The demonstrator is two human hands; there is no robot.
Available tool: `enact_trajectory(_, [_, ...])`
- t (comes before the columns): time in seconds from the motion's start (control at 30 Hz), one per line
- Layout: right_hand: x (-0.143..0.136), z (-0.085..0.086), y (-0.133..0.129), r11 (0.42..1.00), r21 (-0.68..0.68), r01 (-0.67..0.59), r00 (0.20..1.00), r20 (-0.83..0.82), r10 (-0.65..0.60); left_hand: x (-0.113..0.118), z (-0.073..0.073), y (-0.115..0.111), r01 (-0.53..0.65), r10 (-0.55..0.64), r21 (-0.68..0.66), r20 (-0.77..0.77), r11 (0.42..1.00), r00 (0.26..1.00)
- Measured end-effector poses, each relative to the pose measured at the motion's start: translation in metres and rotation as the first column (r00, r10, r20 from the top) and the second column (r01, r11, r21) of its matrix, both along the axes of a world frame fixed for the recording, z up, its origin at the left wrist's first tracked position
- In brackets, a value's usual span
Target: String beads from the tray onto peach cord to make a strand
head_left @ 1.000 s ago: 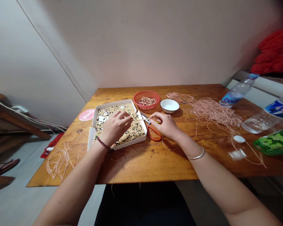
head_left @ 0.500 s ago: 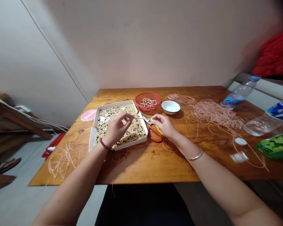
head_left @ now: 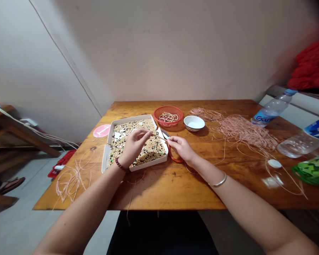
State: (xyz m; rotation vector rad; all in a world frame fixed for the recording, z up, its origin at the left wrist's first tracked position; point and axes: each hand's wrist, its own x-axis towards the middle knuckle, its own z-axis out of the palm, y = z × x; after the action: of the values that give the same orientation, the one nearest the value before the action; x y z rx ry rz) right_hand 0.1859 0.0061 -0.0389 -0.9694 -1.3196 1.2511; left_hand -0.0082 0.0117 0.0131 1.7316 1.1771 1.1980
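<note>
Over the shallow white box (head_left: 106,156) of small beads (head_left: 149,156), mostly cream with some black and green, hovers my left hand (head_left: 135,143). Its thumb and index fingertips come together; anything between them is too small to make out. My right hand (head_left: 182,148) is just past the box's right side, thumb and forefinger pinching the end of a thin pinkish cord (head_left: 190,169), part of which curves on the table below. Under the right hand lie scissors with orange handles (head_left: 176,159), partly covered, their blades against the box's edge.
Behind the box stand a red basket (head_left: 168,124) holding beaded strings and a white bowl (head_left: 194,123). A tangled heap of pink cord (head_left: 244,131) spreads to the right, near plastic bottles (head_left: 271,109) and a white cap (head_left: 274,163). Loose cord (head_left: 71,182) lies at left.
My right hand has come slightly lower and toward me, covering more of the scissors. My left hand stays over the beads with its fingertips together. The view has shifted a little.
</note>
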Motion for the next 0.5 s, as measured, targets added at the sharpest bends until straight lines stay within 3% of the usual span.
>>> enact_trajectory(0.2, [-0.0039, 0.0009, -0.0039, 1.0, 0.024, 0.012, 0.999, 0.048, -0.013, -0.0033, -0.001, 0.0015, -0.036, 0.036, 0.024, 0.002, 0.999, 0.999])
enact_trajectory(0.5, [-0.0066, -0.0008, -0.0081, 0.996, 0.084, 0.029, 0.991, 0.125, -0.04, -0.0072, 0.0006, 0.0013, -0.021, 0.026, -0.103, 0.052, 0.994, 0.998])
